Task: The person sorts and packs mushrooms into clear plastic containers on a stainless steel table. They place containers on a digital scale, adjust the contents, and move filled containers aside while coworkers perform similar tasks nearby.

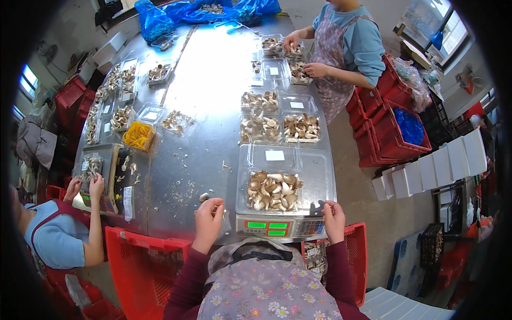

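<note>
A clear plastic clamshell box (250, 156) with its lid flipped back rests on the digital scale (286, 227) before me, full of brown-capped mushrooms (274, 190). My left hand (209, 218) hovers left of the scale, thumb near the fingers, beside a small loose mushroom (204, 197) on the metal table. At the scale's right edge is my right hand (334, 218), fingers curled; whether it holds anything small cannot be told. Beyond the scale stand more filled boxes (302, 127). The scale's display glows green.
A co-worker's hands (296, 42) reach into boxes at the far right; another's hands (95, 186) handle a box on a scale at left. A tub of yellow bands (138, 136) stands on the metal table (192, 160). Red crates (148, 260) flank my body.
</note>
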Demonstrator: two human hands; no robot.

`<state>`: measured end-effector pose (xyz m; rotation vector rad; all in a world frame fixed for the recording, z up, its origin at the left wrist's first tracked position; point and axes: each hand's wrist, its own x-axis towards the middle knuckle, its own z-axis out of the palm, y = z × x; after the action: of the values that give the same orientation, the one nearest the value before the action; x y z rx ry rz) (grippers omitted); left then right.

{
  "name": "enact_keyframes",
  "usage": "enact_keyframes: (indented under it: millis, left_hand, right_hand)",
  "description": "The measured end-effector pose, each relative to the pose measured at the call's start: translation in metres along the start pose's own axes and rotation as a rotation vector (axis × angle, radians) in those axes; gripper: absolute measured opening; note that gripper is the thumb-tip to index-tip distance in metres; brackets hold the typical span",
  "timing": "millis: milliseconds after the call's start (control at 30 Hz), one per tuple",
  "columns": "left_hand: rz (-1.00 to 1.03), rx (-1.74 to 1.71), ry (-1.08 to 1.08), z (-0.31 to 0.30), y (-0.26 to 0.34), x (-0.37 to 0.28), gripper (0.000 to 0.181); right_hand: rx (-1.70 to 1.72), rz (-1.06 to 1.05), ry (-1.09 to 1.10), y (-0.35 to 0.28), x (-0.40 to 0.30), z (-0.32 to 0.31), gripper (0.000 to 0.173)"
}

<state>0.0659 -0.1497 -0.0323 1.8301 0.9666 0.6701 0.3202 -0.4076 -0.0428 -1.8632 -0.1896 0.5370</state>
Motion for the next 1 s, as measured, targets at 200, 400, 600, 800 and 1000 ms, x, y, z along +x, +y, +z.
enact_keyframes:
  millis: [200,400,600,800,1000]
  left_hand:
    - [-0.005,-0.002,0.003,0.002,0.018,-0.004,0.013]
    - [0.076,0.023,-0.099,0.017,0.053,-0.008,0.02]
    - [0.352,0.323,-0.155,0.047,0.068,-0.001,0.024]
    - [0.184,0.274,-0.159,0.05,0.069,0.008,0.016]
    - [0.065,0.096,-0.112,0.041,0.061,0.015,0.01]
  right_hand:
    - [-0.263,-0.203,-0.019,-0.008,0.0,0.011,0.022]
    - [-0.283,-0.249,-0.051,-0.032,-0.004,0.024,0.023]
    - [-0.32,-0.333,-0.087,-0.052,-0.005,0.035,0.021]
    - [-0.335,-0.348,-0.086,-0.06,-0.014,0.04,0.018]
    - [-0.348,-0.348,-0.088,-0.058,-0.015,0.038,0.016]
